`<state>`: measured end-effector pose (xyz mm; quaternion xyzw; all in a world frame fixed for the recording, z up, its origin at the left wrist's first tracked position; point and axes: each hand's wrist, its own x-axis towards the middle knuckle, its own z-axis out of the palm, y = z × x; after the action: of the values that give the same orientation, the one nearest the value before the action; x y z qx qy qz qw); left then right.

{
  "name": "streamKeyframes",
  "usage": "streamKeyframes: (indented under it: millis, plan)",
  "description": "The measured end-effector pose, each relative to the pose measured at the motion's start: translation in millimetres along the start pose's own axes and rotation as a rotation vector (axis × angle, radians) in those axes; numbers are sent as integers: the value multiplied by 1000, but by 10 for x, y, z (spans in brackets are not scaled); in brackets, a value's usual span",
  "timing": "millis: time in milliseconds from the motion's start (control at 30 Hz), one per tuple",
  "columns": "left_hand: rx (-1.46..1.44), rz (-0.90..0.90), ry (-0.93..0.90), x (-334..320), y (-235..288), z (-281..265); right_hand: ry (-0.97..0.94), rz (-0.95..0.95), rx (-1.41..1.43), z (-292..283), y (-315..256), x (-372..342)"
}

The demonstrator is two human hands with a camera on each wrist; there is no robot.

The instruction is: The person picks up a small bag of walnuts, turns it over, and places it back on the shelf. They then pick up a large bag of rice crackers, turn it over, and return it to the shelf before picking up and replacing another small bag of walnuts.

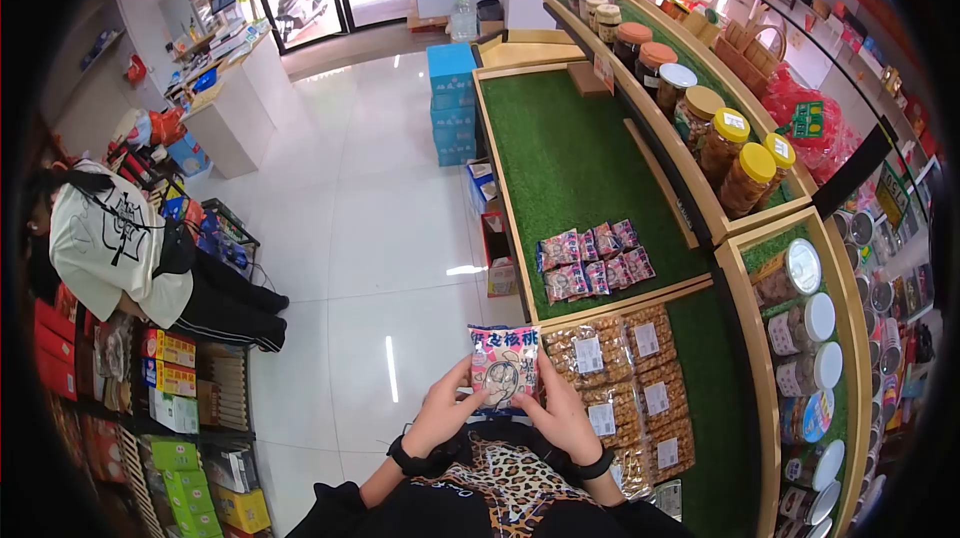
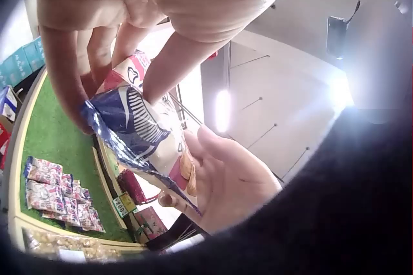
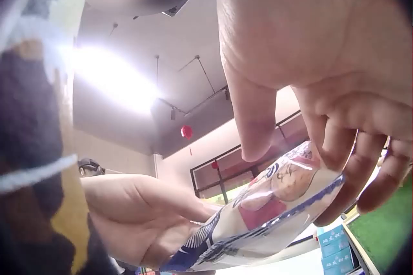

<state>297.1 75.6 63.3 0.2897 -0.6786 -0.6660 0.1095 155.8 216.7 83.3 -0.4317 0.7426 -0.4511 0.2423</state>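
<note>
A pink, white and blue bag of walnuts (image 1: 505,363) is held upright in front of my chest, its printed face toward me in the head view. My left hand (image 1: 445,408) grips its left side, thumb across the front. On the opposite side my right hand (image 1: 562,423) holds the lower edge, with the thumb on the front. Both wrist views show the bag (image 2: 139,123) between the two hands, the fingers curled behind it. Just beyond it, several similar small bags (image 1: 592,260) lie in rows on the green turf display table (image 1: 560,158).
Clear packs of brown snacks (image 1: 600,378) lie on the near table section at my right. Lidded jars (image 1: 720,138) line the raised shelf. Blue boxes (image 1: 452,103) stand by the table's far left corner. At the left, a person (image 1: 130,238) leans by stacked goods.
</note>
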Motion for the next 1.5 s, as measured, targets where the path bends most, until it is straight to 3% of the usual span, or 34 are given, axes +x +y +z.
streamKeyframes:
  millis: [233, 333, 533, 800, 1033, 1500]
  plan:
    - [-75, -32, -70, 717, -32, -300, 67, 83, 105, 47, 80, 611]
    - [-33, 57, -70, 1096, 17, -578, 190, 172, 212, 162, 49, 971]
    - [102, 181, -120, 1809, 489, -1328, 232, 64, 221, 398, -106, 1796]
    - [14, 122, -158, 2382, 483, -1937, 271, 113, 201, 707, -335, 2523]
    - [50, 69, -270, 2698, 408, -1873, 221, 189, 81, 593, -275, 2560]
    - [158, 323, -584, 3479, 769, -783, 537, 293, 36, -159, -33, 2193]
